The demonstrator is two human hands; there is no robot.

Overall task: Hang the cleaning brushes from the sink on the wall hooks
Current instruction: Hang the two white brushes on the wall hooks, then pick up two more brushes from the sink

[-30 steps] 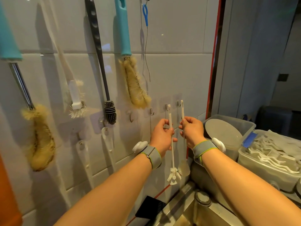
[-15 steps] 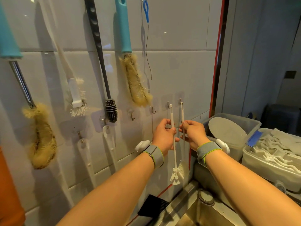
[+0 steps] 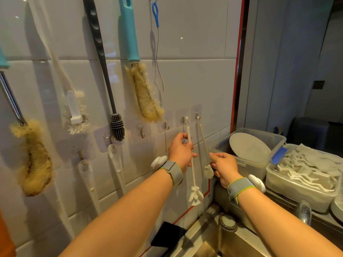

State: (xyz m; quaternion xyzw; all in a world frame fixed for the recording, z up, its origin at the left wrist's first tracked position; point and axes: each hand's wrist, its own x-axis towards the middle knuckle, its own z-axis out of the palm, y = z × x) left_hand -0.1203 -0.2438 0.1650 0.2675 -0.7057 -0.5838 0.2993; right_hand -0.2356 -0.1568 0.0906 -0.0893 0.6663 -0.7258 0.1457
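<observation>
My left hand (image 3: 180, 149) pinches the stem of a thin white brush (image 3: 192, 164) held upright against the tiled wall. Its top loop touches a small metal hook (image 3: 183, 120), and its fan-shaped head (image 3: 194, 195) dangles below. A second thin white brush (image 3: 202, 140) hangs by its loop from the neighbouring hook (image 3: 197, 115) and slants to the right. The fingertips of my right hand (image 3: 223, 166) rest curled on its small bristle head (image 3: 208, 171). Two bare hooks (image 3: 142, 133) (image 3: 166, 125) sit to the left.
Several long brushes hang higher on the wall, among them a teal-handled one (image 3: 143, 93) and a black silicone one (image 3: 117, 125). A steel sink (image 3: 202, 243) lies below. At right are a clear box with a plate (image 3: 248, 150), a box of white utensils (image 3: 306, 176) and a tap (image 3: 304, 213).
My right hand slid down from the handle of the second brush to its bristle head, leaving the loop on the hook. My left hand raised its brush so the top reaches the hook.
</observation>
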